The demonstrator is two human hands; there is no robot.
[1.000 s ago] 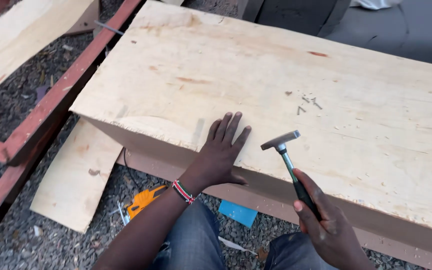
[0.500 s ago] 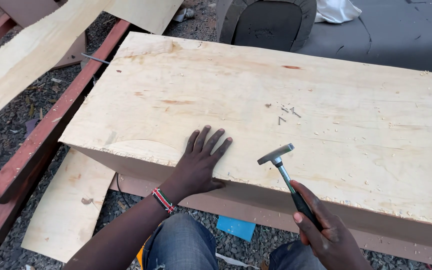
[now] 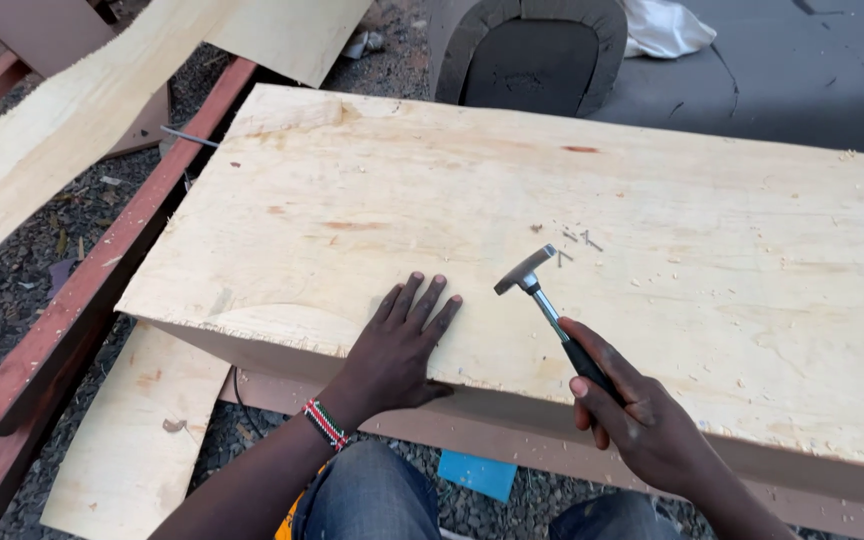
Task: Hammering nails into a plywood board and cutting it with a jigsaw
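Here hands press plywood sheet [image 3: 552,200], gripping hammer [image 3: 537,290].

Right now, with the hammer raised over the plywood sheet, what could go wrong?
1. The left hand lies flat on the pale plywood sheet, close to the small steel-headed hammer in the right hand; a stray blow might catch the fingers.
2. The loose small nails lie just beyond the hammer head; vibration could scatter them.

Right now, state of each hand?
Left hand: open, fingers spread flat on the plywood sheet.
Right hand: closed around the hammer handle.
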